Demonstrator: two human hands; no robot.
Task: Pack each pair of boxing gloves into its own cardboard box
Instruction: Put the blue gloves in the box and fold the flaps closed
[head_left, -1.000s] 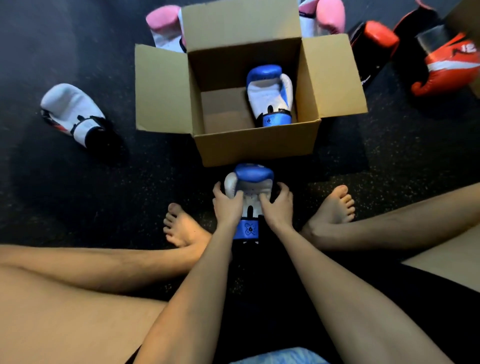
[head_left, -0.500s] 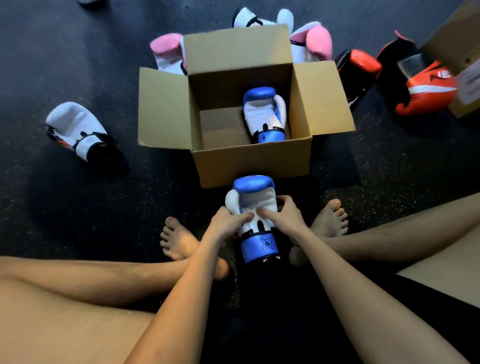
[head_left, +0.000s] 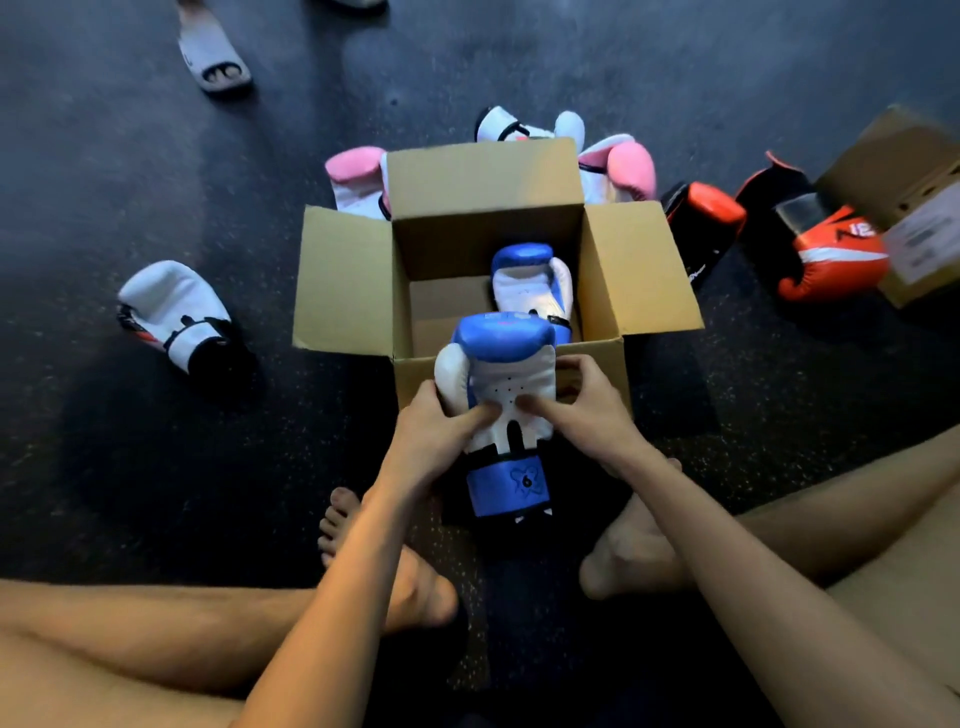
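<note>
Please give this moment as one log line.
left hand, right hand: grip held blue glove | cardboard box: open, other blue glove inside

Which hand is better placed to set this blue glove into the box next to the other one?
Probably the left hand: it grips the held blue glove on the side nearer the free left half of the box; the packed glove fills the right half.

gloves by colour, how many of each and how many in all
blue gloves: 2
pink gloves: 2
white gloves: 2
red gloves: 2
total: 8
</note>
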